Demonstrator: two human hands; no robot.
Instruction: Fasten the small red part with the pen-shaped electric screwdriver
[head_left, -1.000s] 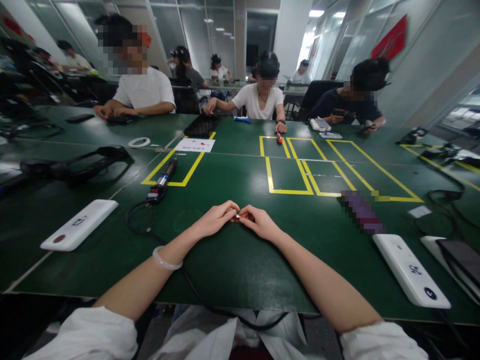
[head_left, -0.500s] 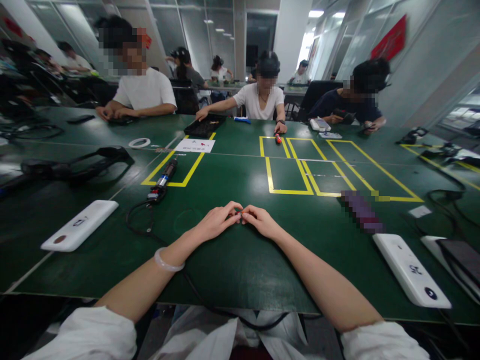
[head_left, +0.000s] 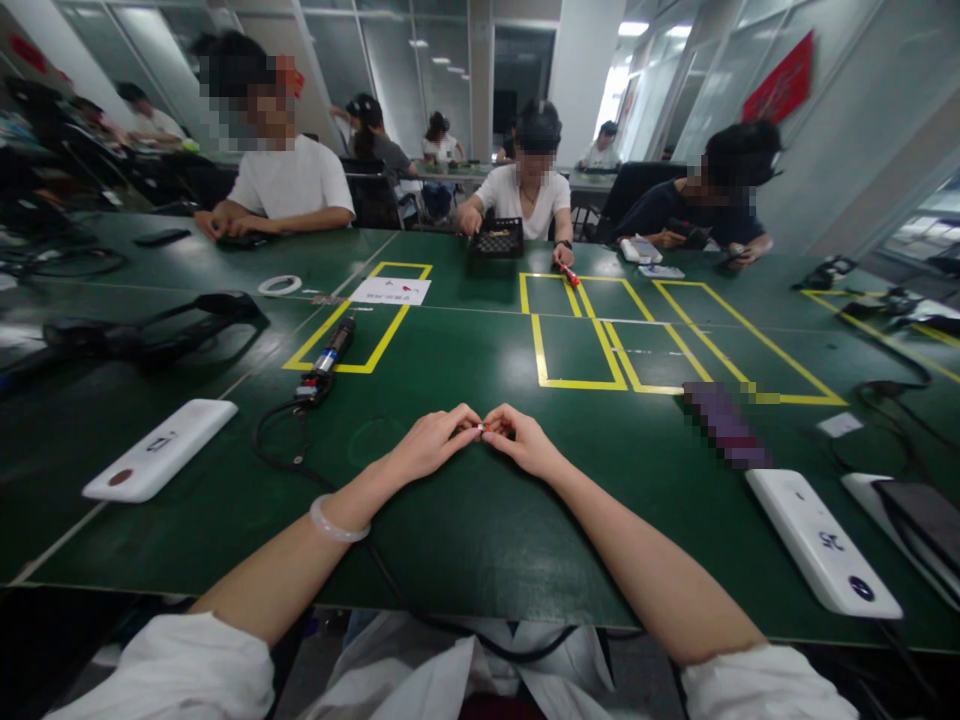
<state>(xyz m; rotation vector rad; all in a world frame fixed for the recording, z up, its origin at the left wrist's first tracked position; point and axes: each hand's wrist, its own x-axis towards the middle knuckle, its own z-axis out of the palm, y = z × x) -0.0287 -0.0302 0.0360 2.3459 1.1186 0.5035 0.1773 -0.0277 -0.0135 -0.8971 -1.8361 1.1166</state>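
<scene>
My left hand (head_left: 435, 442) and my right hand (head_left: 523, 441) meet fingertip to fingertip on the green table (head_left: 480, 520), both pinched on one small red and white part (head_left: 484, 428) held between them. The part is too small to name. A pale bangle (head_left: 333, 521) sits on my left wrist. Both forearms rest on the table's near side.
A white flat device (head_left: 159, 449) lies left, another white device (head_left: 822, 540) right. A cabled tool (head_left: 324, 364) lies by yellow tape outlines (head_left: 577, 350). A purple blurred item (head_left: 724, 424) sits right. Across the table, a person holds a black tray (head_left: 496, 238).
My hands stay pinched together and barely shift. The person opposite has moved the black tray from the left to in front of them.
</scene>
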